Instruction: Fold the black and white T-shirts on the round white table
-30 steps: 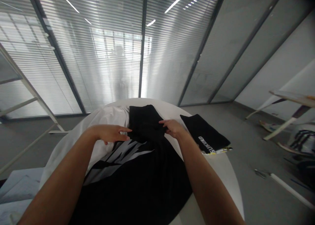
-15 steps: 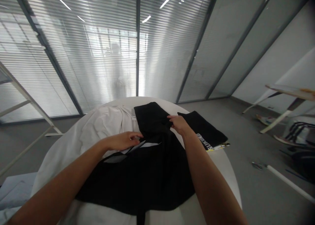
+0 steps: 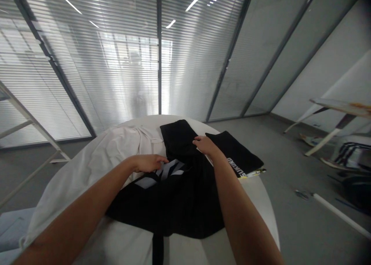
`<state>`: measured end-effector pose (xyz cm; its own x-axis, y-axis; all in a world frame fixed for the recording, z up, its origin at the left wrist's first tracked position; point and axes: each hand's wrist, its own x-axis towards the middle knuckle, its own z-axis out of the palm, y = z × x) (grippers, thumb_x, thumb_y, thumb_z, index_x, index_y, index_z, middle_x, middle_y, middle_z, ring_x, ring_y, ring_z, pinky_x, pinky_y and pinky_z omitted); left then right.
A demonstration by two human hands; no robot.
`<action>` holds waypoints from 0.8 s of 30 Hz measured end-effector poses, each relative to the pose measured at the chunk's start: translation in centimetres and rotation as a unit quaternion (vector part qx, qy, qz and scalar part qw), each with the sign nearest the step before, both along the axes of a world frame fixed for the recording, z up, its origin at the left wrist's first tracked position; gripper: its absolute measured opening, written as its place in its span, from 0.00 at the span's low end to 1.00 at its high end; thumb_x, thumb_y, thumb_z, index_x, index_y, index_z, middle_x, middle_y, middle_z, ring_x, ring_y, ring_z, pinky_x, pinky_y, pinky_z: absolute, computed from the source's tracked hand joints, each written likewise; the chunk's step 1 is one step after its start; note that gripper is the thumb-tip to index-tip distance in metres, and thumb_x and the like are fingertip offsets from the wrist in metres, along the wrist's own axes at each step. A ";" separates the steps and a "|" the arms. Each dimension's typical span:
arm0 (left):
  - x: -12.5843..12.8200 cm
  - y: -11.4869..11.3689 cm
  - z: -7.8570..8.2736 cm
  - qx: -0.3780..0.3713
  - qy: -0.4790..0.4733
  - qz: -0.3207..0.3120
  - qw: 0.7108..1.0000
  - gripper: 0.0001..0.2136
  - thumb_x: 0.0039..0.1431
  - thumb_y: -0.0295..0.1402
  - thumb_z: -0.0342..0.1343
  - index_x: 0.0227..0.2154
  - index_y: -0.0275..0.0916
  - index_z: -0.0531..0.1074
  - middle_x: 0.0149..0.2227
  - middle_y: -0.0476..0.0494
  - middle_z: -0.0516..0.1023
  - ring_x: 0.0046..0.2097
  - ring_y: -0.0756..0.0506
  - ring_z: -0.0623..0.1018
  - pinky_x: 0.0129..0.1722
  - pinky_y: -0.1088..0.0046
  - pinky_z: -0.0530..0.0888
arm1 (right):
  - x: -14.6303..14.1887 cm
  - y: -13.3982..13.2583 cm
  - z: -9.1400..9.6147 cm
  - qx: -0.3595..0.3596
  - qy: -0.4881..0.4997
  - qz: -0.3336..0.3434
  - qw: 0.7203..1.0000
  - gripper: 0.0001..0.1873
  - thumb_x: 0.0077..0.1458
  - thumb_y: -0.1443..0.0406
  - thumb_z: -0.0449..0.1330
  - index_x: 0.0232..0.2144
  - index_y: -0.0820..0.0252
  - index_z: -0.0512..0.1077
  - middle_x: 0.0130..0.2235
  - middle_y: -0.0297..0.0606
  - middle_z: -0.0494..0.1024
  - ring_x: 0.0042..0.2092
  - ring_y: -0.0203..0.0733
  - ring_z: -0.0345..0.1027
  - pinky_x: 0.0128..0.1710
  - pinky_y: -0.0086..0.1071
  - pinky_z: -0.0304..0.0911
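Observation:
A black cloth with a strap (image 3: 185,203) lies spread and partly rumpled on the white-covered round table, its dark strap hanging toward me at the near side. A grey and white print shows near its left edge. My left hand (image 3: 149,163) pinches that edge beside the print, thumb and fingertips together. Across the cloth, my right hand (image 3: 205,145) has its fingers closed on the right edge, where the narrower far part begins. Just beyond my right forearm lies a folded black cloth (image 3: 239,151) with white lettering.
Bunched white fabric (image 3: 110,153) covers the left of the round table (image 3: 261,195). A metal frame (image 3: 31,118) stands at left. On the right are a wooden-topped table (image 3: 342,106) and a white pole (image 3: 339,214) on the floor. Glass panels with blinds rise behind.
The cloth's near edge and left corner have shifted away from me and inward. More of the print lies flat in view. Both hands stay at its edges.

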<state>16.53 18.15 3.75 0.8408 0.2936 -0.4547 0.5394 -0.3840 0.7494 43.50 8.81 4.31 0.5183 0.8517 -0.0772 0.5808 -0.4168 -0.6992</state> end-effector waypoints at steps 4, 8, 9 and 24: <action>-0.2 2.7 1.7 -0.092 0.029 0.035 0.995 0.28 0.54 0.42 0.52 0.59 0.44 0.63 0.48 0.39 0.76 0.37 0.43 0.79 0.29 0.71 0.74 | -0.6 -1.4 1.9 -0.145 -0.092 0.086 0.981 0.18 0.61 0.62 0.52 0.40 0.66 0.79 0.44 0.49 0.80 0.48 0.49 0.73 0.48 0.35 0.64; 2.3 3.7 0.8 -0.036 -0.033 0.164 0.985 0.32 0.60 0.45 0.50 0.66 0.47 0.51 0.48 0.35 0.76 0.33 0.44 0.80 0.25 0.74 0.73 | -1.4 -1.6 2.8 -0.189 -0.159 0.166 0.955 0.20 0.63 0.58 0.52 0.45 0.64 0.78 0.47 0.47 0.79 0.47 0.47 0.74 0.46 0.33 0.64; 3.3 3.7 0.3 -0.014 -0.036 0.167 0.985 0.31 0.60 0.44 0.49 0.65 0.46 0.53 0.46 0.36 0.77 0.30 0.45 0.79 0.24 0.75 0.72 | -1.5 -1.5 2.8 -0.184 -0.169 0.183 0.951 0.20 0.63 0.57 0.52 0.46 0.63 0.77 0.49 0.47 0.78 0.48 0.47 0.73 0.47 0.33 0.64; 9.0 8.7 -4.8 0.214 -0.187 0.280 0.917 0.32 0.50 0.18 0.47 0.61 0.33 0.65 0.58 0.38 0.72 0.59 0.44 0.71 0.59 0.72 0.65 | -3.0 -1.3 1.4 -0.191 -0.180 0.177 0.949 0.46 0.52 0.53 0.63 0.67 0.62 0.52 0.62 0.52 0.65 0.60 0.53 0.63 0.55 0.38 0.59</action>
<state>25.50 26.89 -1.04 0.5776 0.8110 0.0930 0.4773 -0.4280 0.7675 40.52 7.54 5.69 0.2567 0.9225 -0.2883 0.9041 -0.3346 -0.2659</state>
